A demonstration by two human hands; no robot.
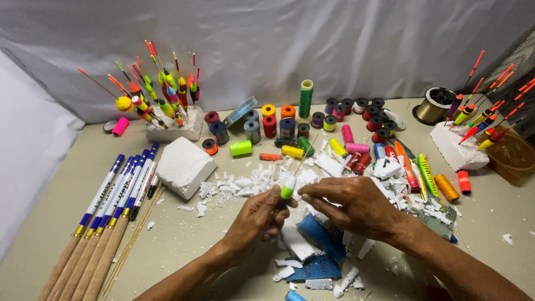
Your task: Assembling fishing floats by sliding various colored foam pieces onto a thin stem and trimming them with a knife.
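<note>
Two hands meet over the middle of the table (67, 167): the left hand (257, 218) is curled closed around a small white and green float (287, 188), holding it upright, while the right hand (351, 205) pinches narrow at the float's side, its fingertips (305, 197) touching or almost touching it; whether they grip anything of their own is hard to tell. A thin stem (307, 151) rises from the float, and its lower end is hidden inside the left fist. Both forearms are cut off by the bottom edge. Under the hands lie blue sheets (319, 234), partly covered by the right wrist, with white foam crumbs (253, 182) scattered around them. To the left lie about five rods with cork grips (89, 256), their butts cut off by the frame; the exact count is unclear because they overlap. One white foam block (184, 165) sits bare beside them, a second foam block (174, 129) behind it bristles with bright finished floats (161, 95), too crowded to count, and a third foam block (458, 149) at the right holds roughly ten more. Thread spools (290, 125) in many colours, well over twenty, stand and lie along the back. One spool of golden line (434, 106) stands at the far right, and an amber tub (511, 157) is cut off by the edge.
</note>
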